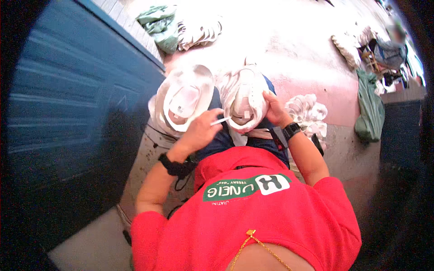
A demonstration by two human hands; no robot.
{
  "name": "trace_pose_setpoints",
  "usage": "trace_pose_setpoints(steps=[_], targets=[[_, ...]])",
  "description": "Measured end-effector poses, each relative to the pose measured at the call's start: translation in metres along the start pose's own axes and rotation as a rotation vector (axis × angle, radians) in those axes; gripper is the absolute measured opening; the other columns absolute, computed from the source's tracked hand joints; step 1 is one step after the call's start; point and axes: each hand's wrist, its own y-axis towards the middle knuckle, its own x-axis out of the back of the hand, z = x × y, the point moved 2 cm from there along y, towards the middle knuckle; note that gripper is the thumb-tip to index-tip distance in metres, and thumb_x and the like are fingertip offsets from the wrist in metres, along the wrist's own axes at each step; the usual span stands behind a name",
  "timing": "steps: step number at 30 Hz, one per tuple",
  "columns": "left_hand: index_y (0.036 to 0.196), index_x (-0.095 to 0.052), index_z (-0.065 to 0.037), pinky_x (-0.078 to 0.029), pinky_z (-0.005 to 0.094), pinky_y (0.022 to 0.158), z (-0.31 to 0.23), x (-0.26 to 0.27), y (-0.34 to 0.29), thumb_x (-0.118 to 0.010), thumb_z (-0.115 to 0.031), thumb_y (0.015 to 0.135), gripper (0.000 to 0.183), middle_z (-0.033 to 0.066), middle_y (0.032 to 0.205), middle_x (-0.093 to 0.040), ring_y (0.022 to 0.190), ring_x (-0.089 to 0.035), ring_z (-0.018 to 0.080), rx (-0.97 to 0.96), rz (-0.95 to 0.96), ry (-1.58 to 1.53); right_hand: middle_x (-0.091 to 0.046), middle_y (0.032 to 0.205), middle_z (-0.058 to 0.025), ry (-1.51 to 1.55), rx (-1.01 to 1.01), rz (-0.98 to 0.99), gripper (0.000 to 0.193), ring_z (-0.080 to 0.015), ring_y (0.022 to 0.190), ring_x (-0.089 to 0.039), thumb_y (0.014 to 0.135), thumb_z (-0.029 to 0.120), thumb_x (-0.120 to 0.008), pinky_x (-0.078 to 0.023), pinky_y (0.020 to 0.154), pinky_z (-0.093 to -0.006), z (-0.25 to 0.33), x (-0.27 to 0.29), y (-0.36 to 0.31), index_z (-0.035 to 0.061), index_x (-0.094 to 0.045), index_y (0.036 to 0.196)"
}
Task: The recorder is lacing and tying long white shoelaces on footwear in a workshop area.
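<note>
My right hand (pixel 276 109) grips the right side of a white cap (pixel 246 97), its opening turned toward me and a small pale label inside. A thin white stick-like tool (pixel 220 121) is pinched in my left hand (pixel 202 132), its tip at the cap's left lower edge. What kind of tool it is I cannot make out. Left of that cap lies another white hat (pixel 205 86), hollow side up, with a printed label in its crown. Both sit above my knees.
A blue panelled surface (pixel 77 90) stands close on my left. Stacked white caps (pixel 307 113) lie right of my legs, more (pixel 199 32) farther ahead beside a green sack (pixel 158 27). Another green sack (pixel 370 106) hangs at the right, near a person (pixel 389 52). Dark cords (pixel 156 144) run at my left.
</note>
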Motion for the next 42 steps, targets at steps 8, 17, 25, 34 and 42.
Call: trace_pose_setpoints(steps=[8,17,25,34,42], targets=[[0.109,-0.051,-0.009,-0.043,0.0376,0.076,0.005,-0.066,0.010,-0.068,-0.018,0.065,0.048,0.0156,0.111,-0.050,0.096,-0.051,0.0321,-0.064,0.200,0.269,-0.052,0.113,-0.0108,0.136,-0.077,0.004,0.033,-0.0222,0.102,-0.051,0.088,0.017,-0.043,-0.039,0.092,-0.0367,-0.006,0.006,-0.008,-0.0018,-0.042,0.115],[0.092,-0.053,-0.002,-0.044,0.0386,0.067,0.018,-0.058,0.030,-0.059,-0.018,0.076,0.023,0.0155,0.084,-0.057,0.079,-0.057,0.0300,0.036,0.045,0.116,-0.040,0.116,-0.0204,-0.095,-0.253,-0.437,0.051,-0.0314,0.103,-0.042,0.085,0.038,-0.048,-0.035,0.090,-0.0417,-0.032,0.003,-0.056,-0.0034,-0.033,0.112],[0.092,-0.053,0.002,-0.044,0.0275,0.068,0.021,-0.047,0.007,-0.058,-0.010,0.079,0.019,0.0098,0.083,-0.059,0.077,-0.057,0.0149,0.222,0.020,-0.275,-0.035,0.126,-0.0196,0.111,-0.404,-0.255,0.057,-0.0310,0.114,-0.037,0.086,0.047,-0.034,-0.030,0.096,-0.0392,-0.066,-0.013,-0.049,0.0068,-0.032,0.127],[0.103,-0.051,-0.009,-0.047,0.0394,0.066,0.000,-0.076,0.020,-0.061,-0.017,0.073,0.033,0.0142,0.097,-0.051,0.074,-0.054,0.0322,-0.085,0.285,0.619,-0.047,0.112,-0.0137,0.198,-0.380,-0.350,0.043,-0.0275,0.104,-0.043,0.085,0.038,-0.043,-0.037,0.087,-0.0389,-0.077,0.008,-0.044,0.0070,-0.043,0.114],[0.101,-0.052,-0.010,-0.047,0.0412,0.063,0.009,-0.097,0.019,-0.053,-0.014,0.077,0.025,0.0153,0.092,-0.049,0.075,-0.054,0.0337,-0.153,0.270,0.574,-0.058,0.084,-0.0205,-1.771,0.521,-0.368,0.034,-0.0370,0.079,-0.057,0.078,0.027,-0.051,-0.046,0.072,-0.0413,-0.010,-0.051,-0.045,-0.0010,-0.050,0.098]])
